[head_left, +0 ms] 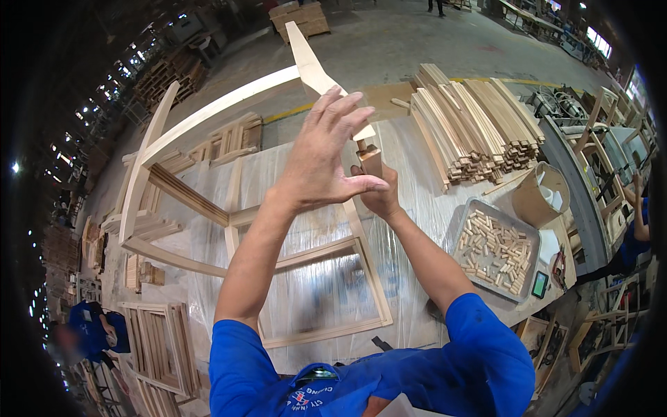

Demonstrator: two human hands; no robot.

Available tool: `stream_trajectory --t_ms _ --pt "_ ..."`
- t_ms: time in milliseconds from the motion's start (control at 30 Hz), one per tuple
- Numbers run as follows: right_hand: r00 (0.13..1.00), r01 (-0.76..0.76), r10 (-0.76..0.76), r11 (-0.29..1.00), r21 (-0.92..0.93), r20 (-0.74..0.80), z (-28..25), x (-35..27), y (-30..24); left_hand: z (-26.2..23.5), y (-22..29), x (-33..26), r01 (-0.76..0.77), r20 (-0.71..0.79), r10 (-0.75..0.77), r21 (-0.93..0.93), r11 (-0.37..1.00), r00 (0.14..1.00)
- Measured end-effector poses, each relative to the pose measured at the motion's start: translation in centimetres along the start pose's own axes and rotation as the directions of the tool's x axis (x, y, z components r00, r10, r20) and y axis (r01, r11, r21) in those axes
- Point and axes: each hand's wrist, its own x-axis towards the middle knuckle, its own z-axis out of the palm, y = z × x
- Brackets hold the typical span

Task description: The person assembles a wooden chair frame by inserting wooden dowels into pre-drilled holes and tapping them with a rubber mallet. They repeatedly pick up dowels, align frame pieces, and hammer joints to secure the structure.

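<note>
I hold a pale wooden chair frame (208,115) raised above a plastic-covered workbench (326,292). My left hand (323,149) is up with fingers spread, its palm against the frame's angled leg piece (309,59). My right hand (379,191) sits just behind and below it, closed around the lower end of that leg near a small wooden block (370,158). The frame's long curved rails sweep away to the left. A rectangular wooden seat frame (368,278) lies flat on the bench under my forearms.
A metal tray of wooden dowels (495,250) sits at the bench's right, with a cardboard tub (538,194) behind it. Stacked wooden slats (472,125) lie beyond. Wooden frames (156,340) pile up at the lower left. Other people in blue stand at the left (97,326) and right (636,222).
</note>
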Motion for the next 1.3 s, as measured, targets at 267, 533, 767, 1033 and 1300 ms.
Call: stream_trajectory --t_ms 267,533,767,1033,1300 --pt "0.995 -0.051 0.045 0.997 -0.064 -0.091 1.5 -1.7 -0.2 4.0 -2.8 -0.4 -0.089 -0.215 0.094 0.033 0.995 0.972" --pt "0.976 -0.215 0.216 0.974 -0.070 0.008 -0.3 -1.7 -2.4 6.0 -3.6 0.5 -0.146 -0.388 0.138 0.009 0.989 0.911" --pt "0.984 -0.105 0.050 0.940 -0.323 -0.173 0.3 -1.0 -2.5 6.8 -4.1 1.2 -0.211 -0.425 0.195 0.011 0.978 0.884" --pt "0.834 -0.426 0.414 0.903 -0.052 0.365 -3.6 -1.3 -2.7 6.6 -5.3 0.5 -0.241 -0.382 0.227 0.011 0.971 0.896" --pt "0.523 -0.796 0.830 0.557 -0.238 0.194 -5.9 -16.6 3.9 11.9 -0.8 -7.0 0.090 -0.359 -0.194 -0.287 0.954 0.913"
